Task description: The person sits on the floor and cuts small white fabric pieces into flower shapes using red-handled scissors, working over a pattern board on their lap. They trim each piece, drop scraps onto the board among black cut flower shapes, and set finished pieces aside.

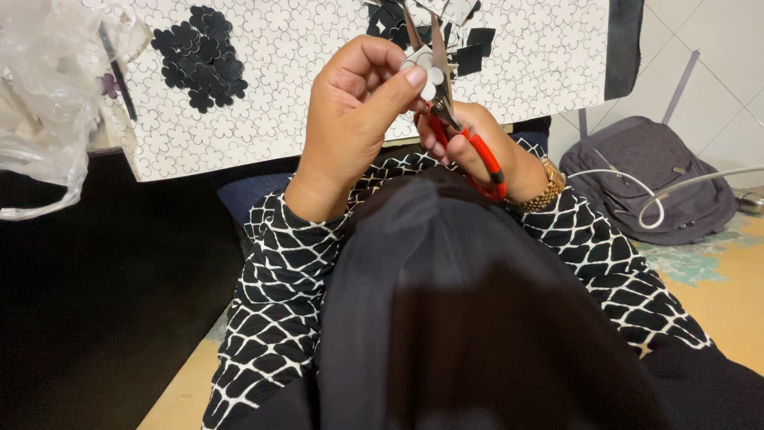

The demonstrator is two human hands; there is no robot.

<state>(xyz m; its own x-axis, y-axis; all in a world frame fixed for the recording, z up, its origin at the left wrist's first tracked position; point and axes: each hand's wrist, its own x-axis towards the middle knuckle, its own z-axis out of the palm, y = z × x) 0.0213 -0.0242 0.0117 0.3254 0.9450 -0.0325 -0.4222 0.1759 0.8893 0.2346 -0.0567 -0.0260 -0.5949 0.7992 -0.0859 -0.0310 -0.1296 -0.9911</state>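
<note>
We look down on two hands raised before a white sheet (334, 87) stamped with flower outlines, which carries the loose pieces. The left hand (354, 119) is closed, its thumb and fingers pinching a small white flower-shaped piece (430, 78) just above the sheet's lower edge. The right hand (469, 147) is wrapped around the red handles of a pair of scissors (446, 103), whose blades point upward and meet the white piece; whether the blades are parted or closed on it we cannot tell. A gold-coloured watch (547, 187) sits on the right wrist, and both sleeves (278, 295) show a black-and-white lattice pattern.

On the sheet, a cluster of black flower cut-outs (199, 56) lies toward its upper left corner, and black scraps (469, 44) lie along its upper edge beyond the scissors. A crumpled clear plastic bag (44, 103) hangs off the sheet's left edge. A grey backpack (645, 179) with white cables (676, 191) across it rests on the floor beyond the sheet's right edge.
</note>
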